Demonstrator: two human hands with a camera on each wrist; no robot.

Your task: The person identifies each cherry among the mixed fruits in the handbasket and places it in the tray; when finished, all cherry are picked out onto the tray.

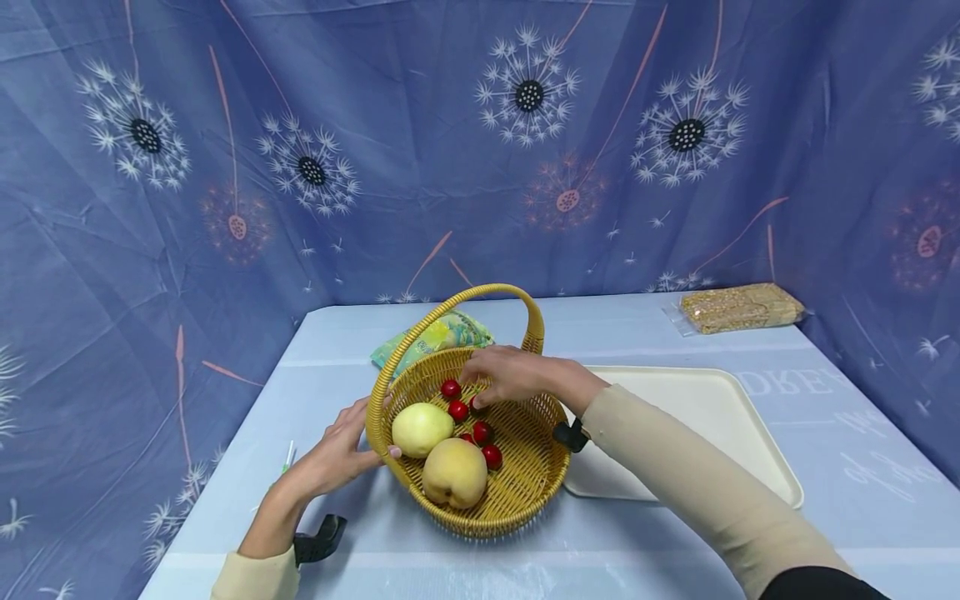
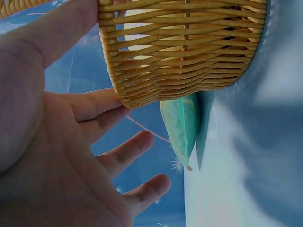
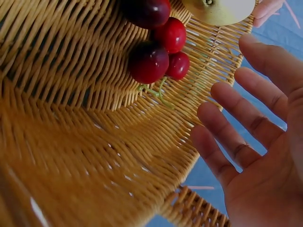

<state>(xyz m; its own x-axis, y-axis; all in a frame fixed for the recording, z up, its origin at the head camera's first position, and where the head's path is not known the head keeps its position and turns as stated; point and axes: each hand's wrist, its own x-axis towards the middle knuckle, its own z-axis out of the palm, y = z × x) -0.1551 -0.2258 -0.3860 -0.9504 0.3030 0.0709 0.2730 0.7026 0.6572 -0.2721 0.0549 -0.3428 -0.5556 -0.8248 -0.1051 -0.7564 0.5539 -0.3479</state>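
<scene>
Golden wicker makes up the basket (image 1: 525,450), which stands mouth upward on the surface (image 1: 420,575) in the head view, with a pale tray (image 1: 697,400) to its right and a green packet (image 1: 453,332) beyond its far side. Its mouth looks nearly round, so the handle (image 1: 487,289) gives the clearest axis: an arch running from the left rim to the far right rim. Inside lie at least 5 cherries (image 1: 458,410), beside a yellow fruit (image 1: 422,430) and a peach (image 1: 454,473) whose dimpled end faces near. The left hand (image 1: 341,450) is at the left rim; the right hand (image 1: 510,375) reaches over the far right part, low by the cherries.

From the left wrist, that hand's thumb hooks over the rim, 2 fingers meet the rim too, and the other 2 are free. Such a light hold should steady the basket; squeezing harder seems needless.

From the right wrist, the fingers are spread and nearly straight, holding nothing. Thin green stalks (image 3: 160,94) trail from the bunch. Handling cherries well probably calls for a soft thumb-and-finger pinch, without catching the stalks or nudging the peach.
</scene>
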